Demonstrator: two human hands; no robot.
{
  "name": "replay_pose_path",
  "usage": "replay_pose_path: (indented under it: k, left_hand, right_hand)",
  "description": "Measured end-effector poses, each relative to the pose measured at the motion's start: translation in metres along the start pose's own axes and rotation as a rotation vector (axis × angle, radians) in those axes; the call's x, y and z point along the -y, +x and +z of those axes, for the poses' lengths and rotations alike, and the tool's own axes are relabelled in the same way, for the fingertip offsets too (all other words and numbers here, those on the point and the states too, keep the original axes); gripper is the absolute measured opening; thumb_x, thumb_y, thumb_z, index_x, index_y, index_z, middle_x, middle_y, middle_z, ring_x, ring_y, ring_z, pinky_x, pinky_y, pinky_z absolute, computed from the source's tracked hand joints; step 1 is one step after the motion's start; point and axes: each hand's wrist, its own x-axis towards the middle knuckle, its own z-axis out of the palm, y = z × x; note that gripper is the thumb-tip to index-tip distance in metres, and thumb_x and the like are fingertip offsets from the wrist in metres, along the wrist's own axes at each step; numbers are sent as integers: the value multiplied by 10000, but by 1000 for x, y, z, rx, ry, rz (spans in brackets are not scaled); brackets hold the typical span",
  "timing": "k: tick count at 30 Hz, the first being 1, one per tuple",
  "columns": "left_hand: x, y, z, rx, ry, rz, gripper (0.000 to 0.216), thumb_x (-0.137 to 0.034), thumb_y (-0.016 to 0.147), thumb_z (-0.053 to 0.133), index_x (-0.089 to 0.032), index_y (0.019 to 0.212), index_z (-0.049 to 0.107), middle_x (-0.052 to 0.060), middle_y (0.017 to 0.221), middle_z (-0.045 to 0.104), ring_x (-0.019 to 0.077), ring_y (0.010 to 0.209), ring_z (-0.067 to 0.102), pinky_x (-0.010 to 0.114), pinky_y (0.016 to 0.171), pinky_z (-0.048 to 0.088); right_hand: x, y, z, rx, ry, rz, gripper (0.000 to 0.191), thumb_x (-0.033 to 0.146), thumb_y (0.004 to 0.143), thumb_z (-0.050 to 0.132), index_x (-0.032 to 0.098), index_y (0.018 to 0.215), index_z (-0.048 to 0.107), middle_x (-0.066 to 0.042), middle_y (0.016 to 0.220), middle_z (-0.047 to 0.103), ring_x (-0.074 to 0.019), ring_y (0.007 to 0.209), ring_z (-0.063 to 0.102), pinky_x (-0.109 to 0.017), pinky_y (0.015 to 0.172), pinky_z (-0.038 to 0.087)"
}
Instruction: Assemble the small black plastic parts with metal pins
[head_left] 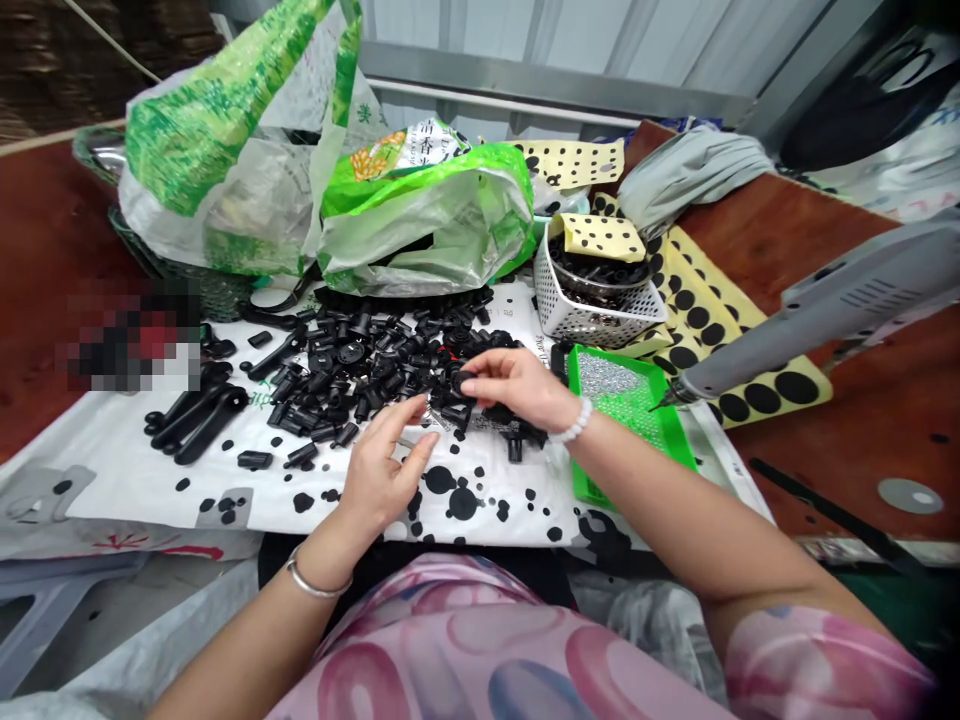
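Note:
My right hand [521, 387], with a bead bracelet on its wrist, pinches a small round black plastic part [462, 382] over the right side of a pile of black plastic parts [360, 350]. Lower and to the left, my left hand [386, 465] has its thumb and fingers apart. A small shiny piece [433, 414] shows by its fingertips; whether they touch it I cannot tell. Several long black handles [199, 425] lie left of the pile. Loose black cylinders [301, 455] lie in front of it.
Right of my hands stands a green tray [679, 440] of small metal pieces, under a grey electric screwdriver [810, 310]. Behind are a white basket [555, 300] of black parts and green-white plastic bags [427, 220]. Sheets of black dots [697, 280] lie at the right.

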Motion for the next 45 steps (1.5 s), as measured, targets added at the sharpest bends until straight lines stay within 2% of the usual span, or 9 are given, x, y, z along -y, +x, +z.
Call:
replay_pose_path:
  k: [4,8,12,16,19,27,33,40,45]
  left_hand:
    - [-6,-15,6,13,-139,-5,352,-232,803,590,-207,1151,545,73,1037,613,178,919,585,330,838,481]
    - [-5,-37,1,27,-260,-159,282,-228,777,617,-202,1057,596,72,1035,620,192,930,593,324,813,498]
    - [-2,-55,-13,-33,-448,-441,306,-254,740,663,-189,1034,608,59,980,671,183,885,633,313,827,514]
    - [5,-66,-32,-158,-604,-641,334,-280,698,709,-162,995,614,53,906,695,172,802,662,306,796,535]
    - [11,-70,-43,-215,-731,-723,361,-289,692,716,-149,1004,601,45,843,700,169,726,672,311,735,552]
    - [10,-70,-54,-179,-1077,-794,327,-279,689,718,-159,967,596,60,838,703,189,697,680,329,663,554]
    - [9,-72,-58,-78,-1243,-821,327,-291,717,696,-179,1012,610,79,898,702,168,720,668,298,668,545]
    - [8,-69,-49,-22,-1219,-830,330,-294,726,687,-170,1023,613,81,885,698,182,728,666,331,690,548]
    - [3,-64,-40,7,-1205,-811,286,-264,722,692,-184,988,624,50,884,697,168,725,667,322,701,553]
  right_hand:
    - [-10,-40,37,173,431,188,253,319,666,710,136,790,587,17,607,630,-53,419,545,-158,411,420]
    - [-19,-53,57,274,487,236,301,391,690,683,120,785,595,16,605,627,-41,395,524,-148,397,398]
    - [-17,-48,56,336,176,134,260,350,801,579,118,906,629,-2,663,636,-66,450,542,-182,441,423]
    - [-11,-36,59,149,-507,-189,169,210,843,543,144,952,653,-62,861,683,-150,757,625,-260,696,458]
    - [-7,-26,72,160,-885,-289,190,227,886,486,171,969,647,-78,966,667,-185,885,618,-273,752,439]
    - [-1,0,110,268,-1165,-324,251,102,885,357,141,973,589,-129,969,605,-213,797,633,-297,664,463]
    - [-4,0,103,240,-1099,-360,244,101,865,398,134,1022,582,-119,959,606,-212,808,633,-299,679,485]
    - [-2,-32,89,19,-50,-389,163,254,857,505,174,974,584,-22,780,625,-116,603,622,-247,587,522]
    - [-2,-52,94,-71,4,-447,123,250,833,543,186,920,603,-41,811,644,-134,668,635,-249,595,533]
